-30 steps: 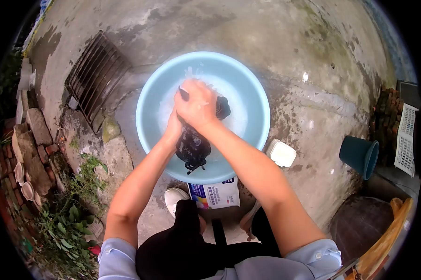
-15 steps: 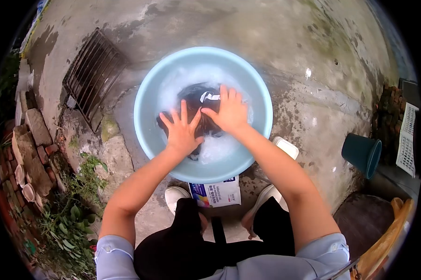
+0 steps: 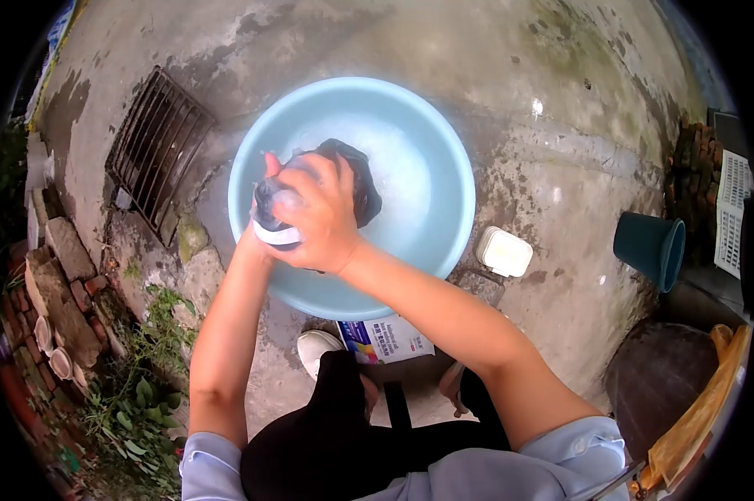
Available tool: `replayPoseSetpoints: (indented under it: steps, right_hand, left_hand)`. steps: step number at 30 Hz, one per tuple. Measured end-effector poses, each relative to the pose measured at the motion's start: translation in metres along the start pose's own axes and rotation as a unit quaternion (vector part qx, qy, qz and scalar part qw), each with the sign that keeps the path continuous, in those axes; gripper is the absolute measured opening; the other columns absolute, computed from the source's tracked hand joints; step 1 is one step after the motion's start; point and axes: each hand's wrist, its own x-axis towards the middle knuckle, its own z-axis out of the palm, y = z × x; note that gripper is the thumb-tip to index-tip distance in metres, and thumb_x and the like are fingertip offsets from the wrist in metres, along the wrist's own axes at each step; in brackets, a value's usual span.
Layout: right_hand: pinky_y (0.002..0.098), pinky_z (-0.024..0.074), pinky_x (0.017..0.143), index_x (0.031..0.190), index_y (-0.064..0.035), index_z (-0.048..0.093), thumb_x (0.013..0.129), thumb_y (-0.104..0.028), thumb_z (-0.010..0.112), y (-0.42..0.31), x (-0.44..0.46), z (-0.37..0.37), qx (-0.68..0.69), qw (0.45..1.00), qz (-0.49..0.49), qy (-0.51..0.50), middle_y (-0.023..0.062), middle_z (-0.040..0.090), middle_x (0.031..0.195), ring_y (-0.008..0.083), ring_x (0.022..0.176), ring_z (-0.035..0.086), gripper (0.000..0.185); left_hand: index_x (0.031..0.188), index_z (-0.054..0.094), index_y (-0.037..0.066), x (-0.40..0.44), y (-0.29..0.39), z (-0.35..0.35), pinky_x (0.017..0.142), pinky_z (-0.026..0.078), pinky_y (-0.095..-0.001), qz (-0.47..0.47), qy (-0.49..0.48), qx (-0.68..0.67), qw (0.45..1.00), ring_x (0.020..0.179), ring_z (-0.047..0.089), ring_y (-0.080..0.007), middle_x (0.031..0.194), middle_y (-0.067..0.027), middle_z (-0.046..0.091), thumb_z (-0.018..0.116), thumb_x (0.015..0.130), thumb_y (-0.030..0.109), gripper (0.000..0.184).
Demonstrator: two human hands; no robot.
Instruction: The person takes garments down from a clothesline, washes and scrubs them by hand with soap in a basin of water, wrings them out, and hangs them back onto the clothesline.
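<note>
A dark wet cloth [image 3: 362, 188] with a white band is bunched up over the left side of a light blue basin [image 3: 465, 200]. My right hand [image 3: 331, 213] is closed over the bunched end, its fingers wrapped across the top. Behind and under the same bundle is my left hand [image 3: 262, 242], mostly hidden, with a fingertip showing at the far side. The rest of the cloth hangs toward the basin's middle, where whitish, soapy water [image 3: 402, 167] lies.
A printed washing powder bag [image 3: 385, 341] lies between my feet, against the basin. To the right are a white plastic box [image 3: 505, 252] and a dark green bucket [image 3: 644, 250]. A rusty metal grate [image 3: 160, 150] and stacked bricks [image 3: 64, 250] are on the left.
Both hands, spread on the cloth in the water before, have gathered it up and closed around it. They have moved to the basin's left side with it.
</note>
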Motion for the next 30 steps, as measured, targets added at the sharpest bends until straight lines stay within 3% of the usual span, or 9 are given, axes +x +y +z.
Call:
replayPoseSetpoints:
  steps: [4,8,11,14,18,21,24,26,30]
  right_hand:
    - [0.0404,0.0497,0.076,0.093,-0.0102,0.071,0.066,-0.019,0.075,0.019,0.038,-0.007,-0.002,0.985,0.169,-0.017,0.0109,0.067,0.099,0.0294,0.089,0.063,0.029]
    - [0.039,0.0532,0.076,0.095,-0.0047,0.07,0.075,-0.03,0.069,0.079,0.053,-0.021,0.013,0.87,0.49,-0.041,0.0171,0.071,0.09,0.0319,0.086,0.069,0.032]
    - [0.0434,0.0534,0.074,0.109,-0.0042,0.062,0.079,-0.041,0.07,0.098,0.043,-0.052,-0.186,0.915,0.299,-0.198,0.0168,0.07,0.091,0.035,0.086,0.068,0.048]
    - [0.0446,0.0531,0.075,0.134,-0.0064,0.041,0.079,-0.057,0.067,0.104,0.039,-0.079,-0.274,0.878,0.246,-0.306,0.0171,0.063,0.112,0.0352,0.093,0.066,0.079]
    - [0.0647,0.0329,0.099,0.154,-0.0193,0.019,0.068,-0.066,0.072,0.081,-0.021,-0.07,-0.361,0.806,0.131,-0.451,0.0249,0.017,0.154,0.0457,0.137,0.027,0.112]
    - [0.057,0.0349,0.102,0.156,-0.0239,0.008,0.069,-0.054,0.077,0.109,-0.03,-0.059,-0.371,0.775,0.125,-0.497,0.0215,0.026,0.152,0.0401,0.136,0.031,0.116]
    - [0.0513,0.039,0.099,0.13,-0.0151,0.051,0.065,-0.031,0.081,0.126,-0.007,-0.047,-0.162,0.88,0.319,-0.313,0.0147,0.05,0.128,0.036,0.126,0.043,0.074]
    - [0.0465,0.0399,0.088,0.099,-0.0109,0.066,0.058,-0.023,0.08,0.116,-0.001,-0.036,-0.059,0.942,0.295,-0.149,0.0095,0.058,0.105,0.0322,0.11,0.05,0.045]
    - [0.064,0.0286,0.097,0.068,-0.0133,0.059,0.049,-0.023,0.077,0.028,-0.006,-0.026,0.005,0.996,0.001,-0.092,0.0079,0.053,0.108,0.0339,0.111,0.046,0.028]
  left_hand:
    - [0.13,0.049,0.003,0.008,-0.029,0.03,0.086,0.054,-0.0392,0.082,0.192,0.233,0.95,0.102,0.063,-0.0274,0.12,-0.0127,0.06,0.037,0.098,0.057,0.064]
    - [0.109,0.06,-0.001,0.001,-0.039,0.028,0.072,0.054,-0.0324,0.064,0.235,0.479,0.843,0.086,0.064,-0.0173,0.087,-0.0127,0.065,0.042,0.098,0.034,0.04]
    - [0.12,0.056,0.003,-0.008,-0.031,0.026,0.076,0.052,-0.0382,0.049,0.224,0.649,0.726,0.086,0.066,-0.0234,0.087,-0.0181,0.066,0.052,0.093,0.042,0.048]
    - [0.145,0.034,0.017,-0.015,-0.028,0.021,0.088,0.048,-0.0478,0.052,0.299,0.829,0.47,0.099,0.061,-0.0442,0.137,-0.0282,0.043,0.063,0.082,0.062,0.083]
    - [0.154,0.02,0.027,-0.007,-0.081,-0.026,0.098,0.028,-0.0726,0.048,0.197,0.959,0.198,0.132,0.028,-0.0543,0.153,-0.03,0.017,0.065,0.076,0.063,0.097]
    - [0.149,0.034,0.025,0.015,-0.067,-0.024,0.099,0.033,-0.0664,0.01,0.136,0.968,0.211,0.133,0.031,-0.049,0.154,-0.0242,0.019,0.072,0.076,0.041,0.083]
    - [0.128,0.055,0.015,0.033,-0.02,-0.041,0.095,0.046,-0.044,0.177,0.197,0.774,0.575,0.117,0.055,-0.0314,0.14,-0.0146,0.048,0.064,0.073,0.001,0.058]
    - [0.124,0.059,0.009,0.039,0.006,-0.052,0.097,0.047,-0.0483,0.085,0.238,0.313,0.915,0.105,0.063,-0.0317,0.114,-0.013,0.066,0.057,0.083,0.021,0.042]
    - [0.144,0.042,0.009,0.015,0.015,-0.027,0.104,0.041,-0.0541,0.049,0.079,-0.001,0.996,0.125,0.051,-0.0362,0.138,-0.0193,0.049,0.036,0.088,0.074,0.086]
